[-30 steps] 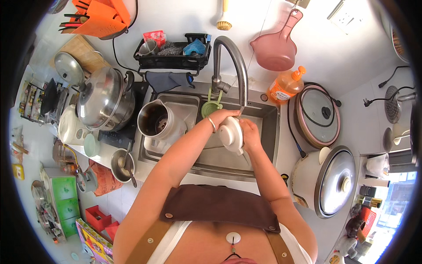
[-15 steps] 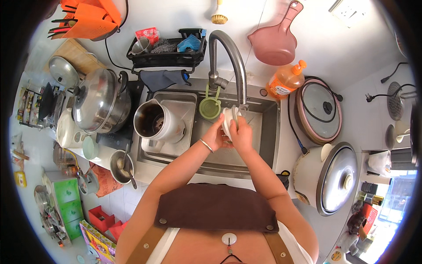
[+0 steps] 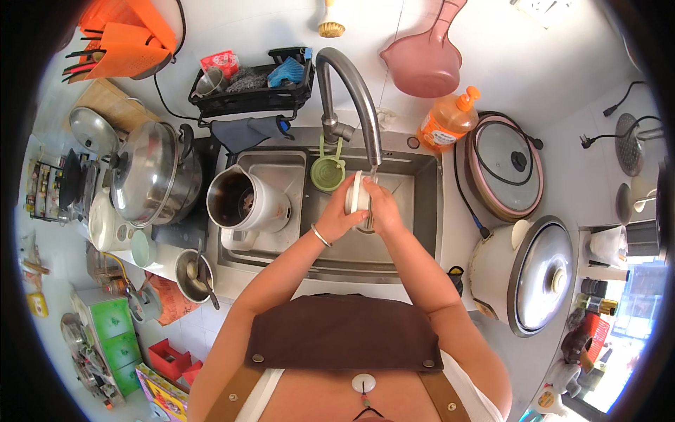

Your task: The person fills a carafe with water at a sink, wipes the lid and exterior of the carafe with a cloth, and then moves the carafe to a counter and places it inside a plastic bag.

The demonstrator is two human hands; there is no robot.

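Note:
Under the running tap (image 3: 351, 91), both hands are at a round white lid (image 3: 357, 193), which is turned nearly edge-on. My left hand (image 3: 339, 214) grips it from the left, thumb across its lower part. My right hand (image 3: 384, 207) is closed against its right side, in the thin stream; its fingertips are partly hidden. Both are over the right basin of the steel sink (image 3: 422, 239). In the left basin a white jug (image 3: 271, 204) leans on its side toward the left, its metal inside stained brown with dark residue.
A green strainer (image 3: 328, 172) hangs at the basin's back edge. An orange soap bottle (image 3: 446, 126) stands behind right, beside a lidded pan (image 3: 503, 169) and a big white cooker (image 3: 499, 274). Left are a steel steamer pot (image 3: 151, 176) and a small pan with a ladle (image 3: 190, 271).
The lid has turned more edge-on, and my hands have shifted slightly left in view. My right fingers have moved from its upper rim down along its right side. The whole view has shifted a little.

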